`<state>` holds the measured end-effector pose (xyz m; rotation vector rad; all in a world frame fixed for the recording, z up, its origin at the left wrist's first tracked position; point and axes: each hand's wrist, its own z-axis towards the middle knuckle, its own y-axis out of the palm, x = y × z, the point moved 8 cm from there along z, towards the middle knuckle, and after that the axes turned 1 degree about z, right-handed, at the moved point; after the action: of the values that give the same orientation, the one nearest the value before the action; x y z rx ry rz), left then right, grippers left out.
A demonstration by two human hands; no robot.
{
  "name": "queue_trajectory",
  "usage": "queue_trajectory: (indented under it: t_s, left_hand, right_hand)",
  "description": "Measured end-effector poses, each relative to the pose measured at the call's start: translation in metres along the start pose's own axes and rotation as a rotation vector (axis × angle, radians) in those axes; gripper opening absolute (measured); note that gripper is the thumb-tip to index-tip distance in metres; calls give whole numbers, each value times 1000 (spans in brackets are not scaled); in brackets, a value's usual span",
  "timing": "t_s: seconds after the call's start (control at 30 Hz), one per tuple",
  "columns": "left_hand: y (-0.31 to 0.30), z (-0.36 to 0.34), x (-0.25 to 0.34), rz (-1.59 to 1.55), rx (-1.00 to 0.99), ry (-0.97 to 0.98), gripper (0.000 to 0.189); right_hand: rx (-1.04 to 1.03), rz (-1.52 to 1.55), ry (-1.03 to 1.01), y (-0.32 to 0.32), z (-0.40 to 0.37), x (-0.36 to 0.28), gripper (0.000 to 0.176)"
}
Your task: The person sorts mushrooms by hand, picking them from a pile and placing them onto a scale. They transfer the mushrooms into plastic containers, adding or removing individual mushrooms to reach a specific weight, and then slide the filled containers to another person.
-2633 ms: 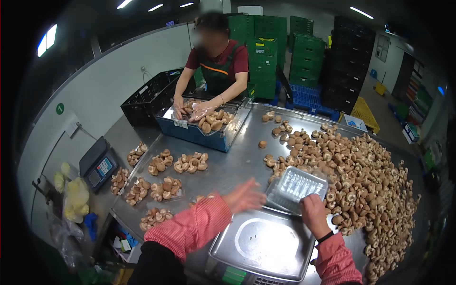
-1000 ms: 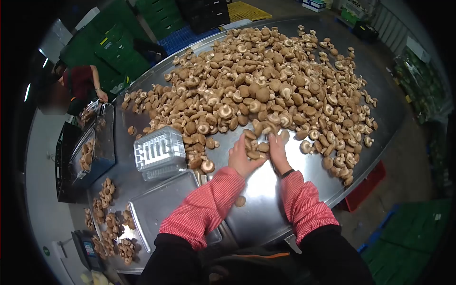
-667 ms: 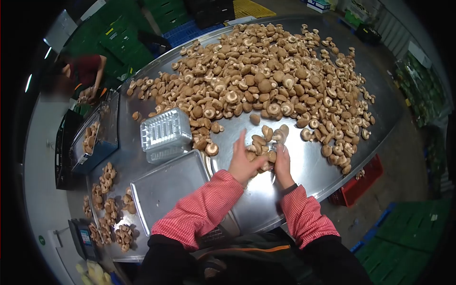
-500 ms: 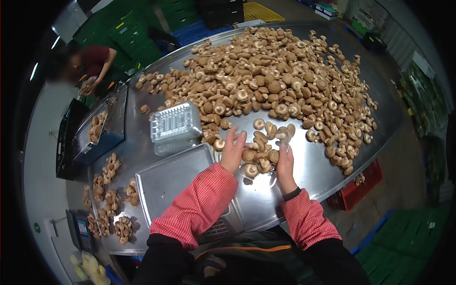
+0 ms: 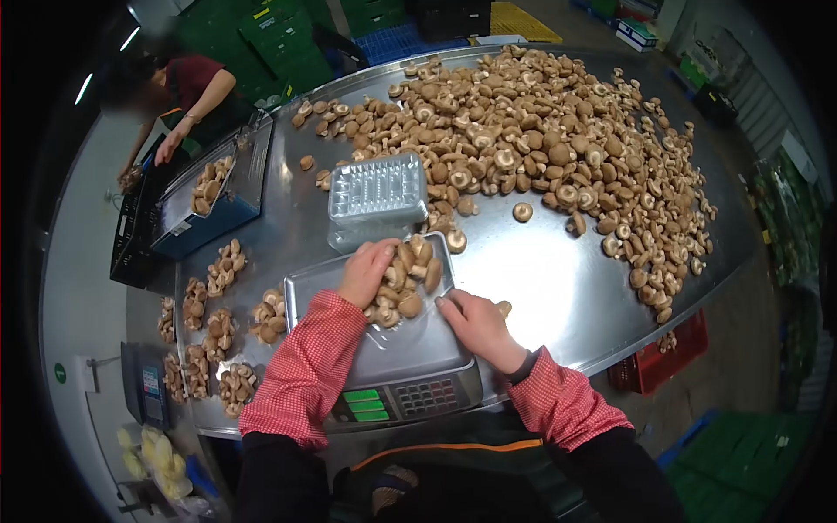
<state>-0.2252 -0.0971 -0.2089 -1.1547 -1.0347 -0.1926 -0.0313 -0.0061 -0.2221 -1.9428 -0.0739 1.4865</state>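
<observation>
A clear plastic tray of shiitake mushrooms (image 5: 408, 303) rests on the metal pan of a weighing scale (image 5: 414, 356). My left hand (image 5: 368, 272) is closed around the tray's far left side, its fingertips partly hidden by the mushrooms. At the pan's right edge is my right hand (image 5: 482, 329), thumb toward the tray and fingers curled underneath, mostly out of sight. A single mushroom (image 5: 504, 308) pokes out past its far side and appears to be in its grip. The scale's green display (image 5: 366, 404) is lit, but its digits are unreadable.
Upside-down clear trays (image 5: 377, 192) are stacked behind the scale. A large mushroom heap (image 5: 540, 139) covers the table's far side. Several filled portions (image 5: 220, 331) stand at left, near a blue box (image 5: 209, 222). Another person (image 5: 196, 87) leans over a black crate (image 5: 131, 248).
Both hands have moved left from the bare tabletop to the scale. The mushroom tray now sits on the pan, and the right hand has let go of it. The display has come into view.
</observation>
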Motion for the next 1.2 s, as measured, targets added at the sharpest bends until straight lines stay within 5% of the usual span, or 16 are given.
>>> queue_trajectory:
  t_s: [0.1,0.17,0.27,0.37,0.43,0.5,0.63,0.73,0.87,0.97,1.2]
  left_hand:
    - [-7,-14,0,106,-57,45,41]
    - [-12,-18,-5,192,-49,100,41]
    - [-29,-23,-21,137,58,100,43]
    - [-58,-46,-38,-190,273,-23,39]
    - [-65,-63,-51,-230,317,-90,39]
    - [-66,-76,-58,-250,334,-95,39]
    - [-59,-88,-48,-306,390,-49,37]
    - [-65,-93,-41,-267,400,-37,35]
    - [-65,-99,-44,-225,372,-40,39]
    - [-56,-87,-22,-52,326,41,40]
    - [-25,-52,-6,-92,196,61,43]
  right_hand:
    - [275,-124,-56,-24,-8,18,28]
    - [264,-520,15,-39,-12,31,27]
    - [4,-486,83,-16,-16,91,29]
    - [149,-357,84,-26,-11,104,26]
    - [256,-124,74,-49,-6,46,27]
    - [351,-24,-208,-56,1,-20,29]
    - [334,-369,-644,-12,20,-94,28]
    - [395,-392,-660,-9,16,-96,26]
    - [259,-637,-315,-18,-8,-56,26]
    - [21,-479,-132,-2,-17,-29,27]
    - [-189,-84,-358,10,-29,-60,34]
